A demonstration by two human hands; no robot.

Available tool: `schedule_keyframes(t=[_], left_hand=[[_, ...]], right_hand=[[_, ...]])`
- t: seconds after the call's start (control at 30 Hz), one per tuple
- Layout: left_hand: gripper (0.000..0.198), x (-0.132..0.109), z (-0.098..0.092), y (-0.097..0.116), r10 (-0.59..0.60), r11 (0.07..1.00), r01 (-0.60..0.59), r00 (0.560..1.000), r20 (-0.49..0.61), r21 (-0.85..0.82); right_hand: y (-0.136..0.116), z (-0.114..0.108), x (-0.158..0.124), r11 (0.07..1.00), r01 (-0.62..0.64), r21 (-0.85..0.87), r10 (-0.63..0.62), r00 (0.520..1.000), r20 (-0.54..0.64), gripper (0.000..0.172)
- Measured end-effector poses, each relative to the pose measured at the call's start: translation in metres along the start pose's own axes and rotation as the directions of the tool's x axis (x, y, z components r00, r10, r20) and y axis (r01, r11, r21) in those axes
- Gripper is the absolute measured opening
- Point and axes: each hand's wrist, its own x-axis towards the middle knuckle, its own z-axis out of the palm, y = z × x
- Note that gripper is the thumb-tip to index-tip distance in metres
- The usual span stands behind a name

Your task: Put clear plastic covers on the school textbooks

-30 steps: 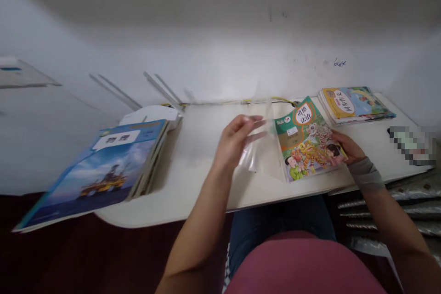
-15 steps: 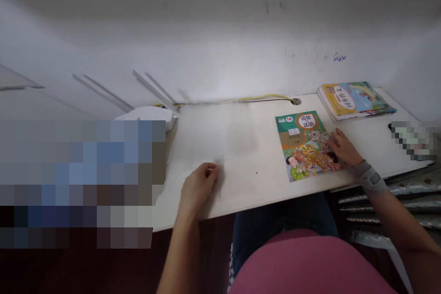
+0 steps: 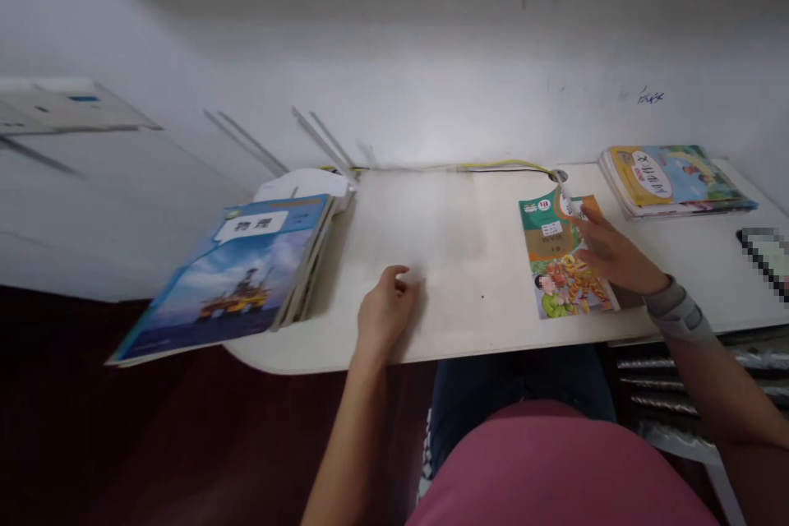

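right hand (image 3: pixel 607 255) on green textbook (image 3: pixel 564 259), left hand (image 3: pixel 383 316) on desk (image 3: pixel 468 214)

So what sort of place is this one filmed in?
Probably a study corner at home or in a classroom: a plain white desk against a white wall, stacks of schoolbooks at each end, and the right hand lifting the cover of a colourful textbook.
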Motion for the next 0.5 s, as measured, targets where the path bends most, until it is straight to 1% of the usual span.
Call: schedule_keyframes(t=[0.03,0.07,0.1,0.13,0.17,0.23,0.27,0.3,0.33,0.37,0.43,0.5], left_hand=[[0.047,-0.003,0.000,0.006,0.014,0.996,-0.008,0.998,-0.064,0.084],[0.052,-0.007,0.000,0.013,0.054,0.985,-0.032,0.991,-0.126,0.169],[0.055,-0.011,0.001,0.022,0.119,0.968,-0.076,0.978,-0.169,0.241],[0.055,-0.015,0.004,0.030,0.203,0.946,-0.144,0.962,-0.184,0.292],[0.054,-0.019,0.008,0.039,0.297,0.919,-0.234,0.940,-0.167,0.318],[0.051,-0.026,0.019,0.054,0.471,0.848,-0.434,0.880,-0.057,0.304],[0.049,-0.029,0.025,0.058,0.532,0.812,-0.514,0.847,0.009,0.276],[0.047,-0.030,0.031,0.061,0.564,0.791,-0.559,0.824,0.058,0.249],[0.045,-0.031,0.036,0.061,0.567,0.790,-0.568,0.820,0.079,0.231],[0.043,-0.032,0.041,0.060,0.547,0.807,-0.548,0.834,0.073,0.221],[0.041,-0.032,0.049,0.052,0.485,0.856,-0.480,0.874,0.024,0.195],[0.044,-0.033,0.054,0.042,0.442,0.888,-0.435,0.897,-0.021,0.147]], right_hand=[[-0.009,0.005,0.012,0.998,0.053,-0.026,-0.052,0.998,0.028,0.063],[-0.017,0.013,0.023,0.994,0.092,-0.059,-0.089,0.994,0.057,0.063],[-0.024,0.022,0.034,0.988,0.126,-0.092,-0.118,0.989,0.087,0.063],[-0.031,0.032,0.044,0.979,0.157,-0.127,-0.142,0.983,0.121,0.061],[-0.037,0.042,0.053,0.969,0.183,-0.167,-0.157,0.975,0.156,0.058],[-0.050,0.062,0.064,0.934,0.238,-0.268,-0.182,0.959,0.216,0.054],[-0.055,0.071,0.068,0.908,0.263,-0.325,-0.191,0.953,0.237,0.052],[-0.060,0.079,0.070,0.880,0.286,-0.380,-0.199,0.947,0.251,0.049],[-0.064,0.086,0.072,0.850,0.305,-0.428,-0.206,0.943,0.263,0.047],[-0.067,0.092,0.073,0.825,0.320,-0.465,-0.211,0.939,0.272,0.045],[-0.073,0.103,0.074,0.794,0.336,-0.507,-0.214,0.935,0.284,0.044],[-0.078,0.113,0.075,0.784,0.345,-0.516,-0.222,0.932,0.286,0.045]])
